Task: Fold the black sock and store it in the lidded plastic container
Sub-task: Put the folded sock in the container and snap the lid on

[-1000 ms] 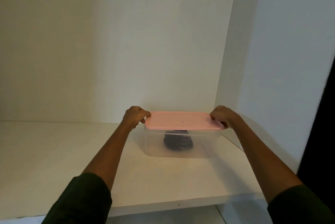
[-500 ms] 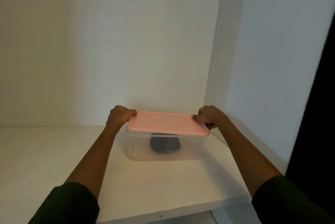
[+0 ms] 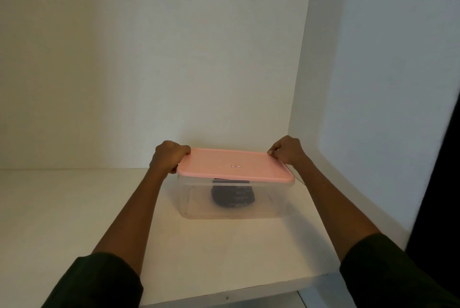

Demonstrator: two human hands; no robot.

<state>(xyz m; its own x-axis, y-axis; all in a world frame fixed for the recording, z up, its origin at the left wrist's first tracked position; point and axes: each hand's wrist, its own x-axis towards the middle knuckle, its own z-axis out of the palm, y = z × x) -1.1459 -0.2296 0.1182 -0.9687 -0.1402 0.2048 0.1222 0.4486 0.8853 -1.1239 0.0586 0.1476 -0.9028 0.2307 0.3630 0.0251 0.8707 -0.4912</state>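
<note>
Task nearly done: black sock (image 3: 233, 195) folded into a compact bundle, lying inside the clear plastic container (image 3: 234, 202), seen through the front wall. Pink lid (image 3: 234, 164) already on top, looks seated all round, though far edge hard to judge. Left hand (image 3: 170, 155) curled around the lid's left end, right hand (image 3: 286, 149) pinching the far right corner; both closed on the lid rim, probably pressing it shut or steadying the box. Left to do, at a guess: confirm lid snapped, let go. Container resting on a white shelf (image 3: 74, 208), toward the right back corner, near but apart from the side wall (image 3: 385, 83). Plain white back wall (image 3: 149, 58), dim warm light, dark strip at far right edge. Dark sleeves (image 3: 94, 282) at bottom. Nothing else on the shelf in view
</note>
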